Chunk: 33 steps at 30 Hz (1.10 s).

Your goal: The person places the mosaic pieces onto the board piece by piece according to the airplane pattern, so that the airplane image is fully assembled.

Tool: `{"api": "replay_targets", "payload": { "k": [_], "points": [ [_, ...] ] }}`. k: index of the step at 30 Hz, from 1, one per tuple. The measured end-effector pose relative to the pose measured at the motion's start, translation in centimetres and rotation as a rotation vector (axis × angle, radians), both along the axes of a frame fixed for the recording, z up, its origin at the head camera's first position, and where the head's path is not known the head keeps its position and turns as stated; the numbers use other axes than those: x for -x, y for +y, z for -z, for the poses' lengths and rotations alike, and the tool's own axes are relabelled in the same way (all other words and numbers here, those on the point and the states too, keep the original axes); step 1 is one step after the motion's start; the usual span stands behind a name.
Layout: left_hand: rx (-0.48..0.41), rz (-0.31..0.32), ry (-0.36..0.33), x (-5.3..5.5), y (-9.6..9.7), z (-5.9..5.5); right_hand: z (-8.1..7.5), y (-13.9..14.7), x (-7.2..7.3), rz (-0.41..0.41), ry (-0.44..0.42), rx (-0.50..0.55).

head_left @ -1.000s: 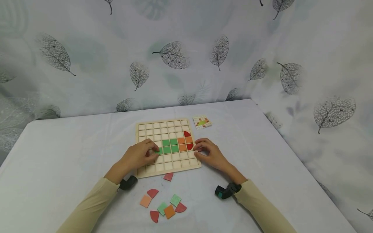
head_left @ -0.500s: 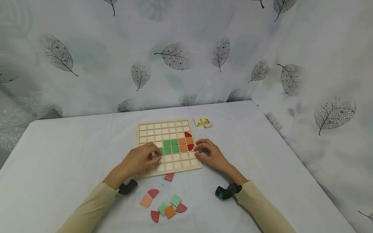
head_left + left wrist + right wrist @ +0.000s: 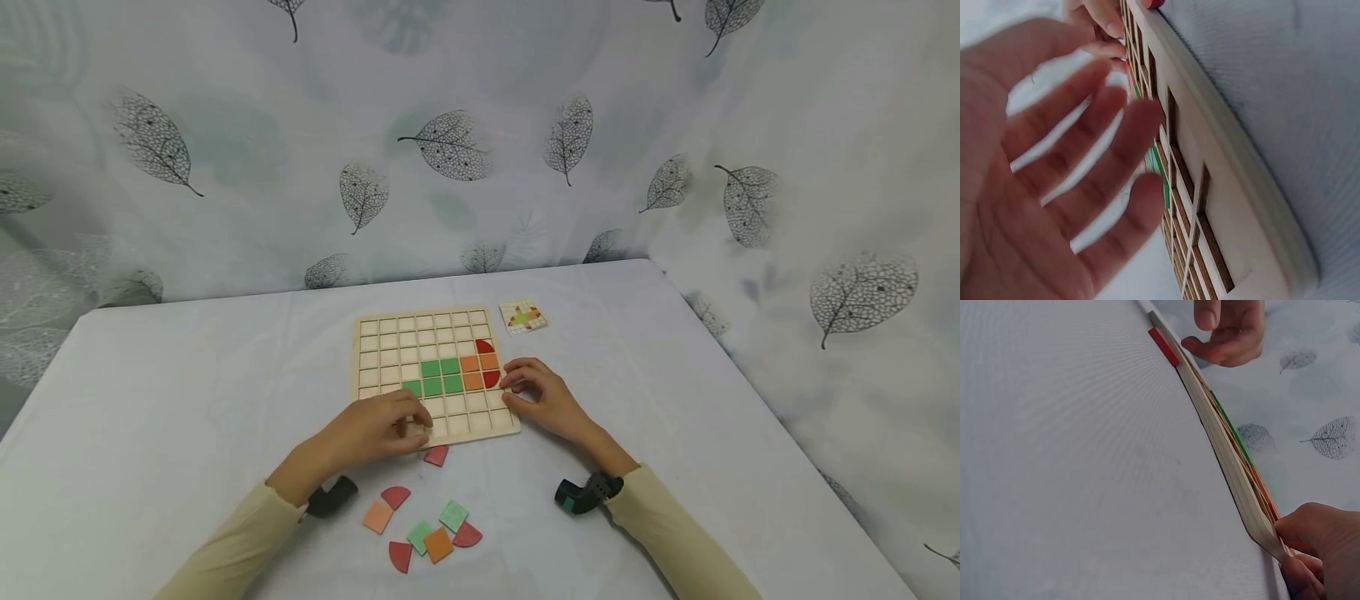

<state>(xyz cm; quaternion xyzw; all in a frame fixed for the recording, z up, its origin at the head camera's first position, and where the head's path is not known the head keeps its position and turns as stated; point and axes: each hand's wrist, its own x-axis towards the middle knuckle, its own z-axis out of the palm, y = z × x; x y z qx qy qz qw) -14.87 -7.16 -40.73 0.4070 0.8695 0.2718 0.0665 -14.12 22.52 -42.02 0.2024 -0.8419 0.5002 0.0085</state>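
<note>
A wooden grid board lies on the table. In its squares sit several green square tiles, several orange square tiles and two red quarter-circle tiles. My left hand hovers over the board's front edge with relaxed, parted fingers and nothing between them; the left wrist view shows its bare palm beside the grid. At the right side, my right hand grips the board's edge, thumb and fingers around the rim in the right wrist view. A loose red quarter-circle lies against the front edge.
Closer to me on the white tablecloth lie loose tiles: two green squares, two orange squares and several red quarter-circles. A small pattern card lies behind the board's right corner. A leaf-print curtain hangs behind.
My left hand has moved from the green tile at the left of the row toward the board's front edge, uncovering that tile. My right hand stays at the board's right edge.
</note>
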Motion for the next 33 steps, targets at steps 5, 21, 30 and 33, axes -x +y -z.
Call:
{"api": "replay_targets", "payload": {
  "k": [5,21,30,33],
  "points": [
    [0.014,0.081,-0.052,-0.4,0.2,-0.2,0.1,0.0,0.0,0.002,-0.004,-0.001],
    [-0.014,0.319,-0.076,-1.9,1.2,0.4,0.1,0.0,0.0,0.012,-0.018,-0.013],
    [0.034,0.396,-0.101,-2.9,2.4,0.4,0.0,0.0,0.0,-0.005,0.009,-0.003],
    [0.053,0.423,-0.084,-2.9,2.7,0.5,0.1,0.0,0.0,-0.006,0.011,-0.001]
  ]
}}
